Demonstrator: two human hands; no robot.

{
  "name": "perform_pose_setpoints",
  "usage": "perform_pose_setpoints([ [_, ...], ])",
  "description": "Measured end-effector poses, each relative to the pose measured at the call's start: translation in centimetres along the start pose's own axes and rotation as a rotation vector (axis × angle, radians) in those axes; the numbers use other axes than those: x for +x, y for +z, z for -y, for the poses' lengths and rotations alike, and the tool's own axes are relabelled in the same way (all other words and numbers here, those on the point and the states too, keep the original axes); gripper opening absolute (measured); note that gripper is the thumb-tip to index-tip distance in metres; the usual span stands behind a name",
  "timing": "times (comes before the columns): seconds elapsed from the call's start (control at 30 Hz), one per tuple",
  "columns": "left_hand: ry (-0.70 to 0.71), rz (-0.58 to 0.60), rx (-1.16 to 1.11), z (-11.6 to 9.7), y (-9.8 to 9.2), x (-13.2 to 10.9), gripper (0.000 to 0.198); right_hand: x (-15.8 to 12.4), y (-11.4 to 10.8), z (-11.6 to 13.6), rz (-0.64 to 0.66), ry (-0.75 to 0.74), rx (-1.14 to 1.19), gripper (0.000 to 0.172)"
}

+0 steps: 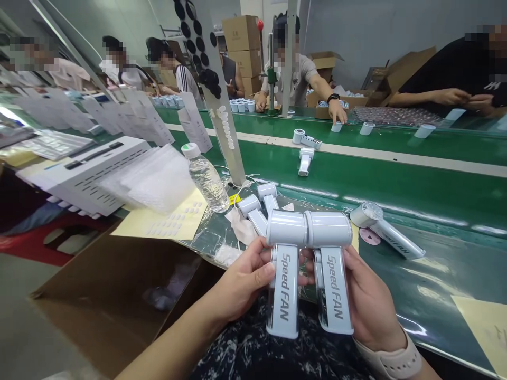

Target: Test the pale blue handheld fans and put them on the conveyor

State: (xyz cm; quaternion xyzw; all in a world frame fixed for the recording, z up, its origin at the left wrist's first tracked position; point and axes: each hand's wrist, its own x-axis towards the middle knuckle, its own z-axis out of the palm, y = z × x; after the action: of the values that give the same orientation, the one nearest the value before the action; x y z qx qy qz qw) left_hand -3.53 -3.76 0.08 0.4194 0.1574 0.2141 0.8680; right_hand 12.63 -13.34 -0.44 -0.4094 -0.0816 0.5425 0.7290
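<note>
Two pale blue handheld fans are held side by side in front of me, their round heads touching and "Speed FAN" printed down each handle. My left hand (pixel 251 269) is closed on the left handheld fan (pixel 284 285), its thumb along the handle's edge. The right handheld fan (pixel 336 285) sits in my right hand (pixel 368 295), whose fingers pass behind the handle and are partly hidden. Beyond them, two more fans (pixel 259 216) rest on the bench beside a crumpled white tissue (pixel 241 228). Another fan (pixel 388 232) lies on its side to the right.
A green conveyor (pixel 261 158) carries fans and cups past a post (pixel 225 126). At left are a water bottle (pixel 208 179), a sticker sheet (pixel 170 224) and a white slotted box (pixel 95 169). An open carton (pixel 119 285) stands below. Co-workers sit across; one hand (pixel 337 112) touches a cup.
</note>
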Motion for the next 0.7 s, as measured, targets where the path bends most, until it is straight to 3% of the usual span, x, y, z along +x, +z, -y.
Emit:
perform_pose_setpoints([
  [0.13, 0.027, 0.004, -0.013, 0.27, -0.07, 0.11, 0.043, 0.03, -0.02, -0.12, -0.05, 0.022, -0.012, 0.034],
  [0.7, 0.018, -0.017, 0.054, 0.97, -0.95, 0.44, 0.047, 0.06, -0.03, -0.91, 0.025, 0.096, -0.009, 0.025],
])
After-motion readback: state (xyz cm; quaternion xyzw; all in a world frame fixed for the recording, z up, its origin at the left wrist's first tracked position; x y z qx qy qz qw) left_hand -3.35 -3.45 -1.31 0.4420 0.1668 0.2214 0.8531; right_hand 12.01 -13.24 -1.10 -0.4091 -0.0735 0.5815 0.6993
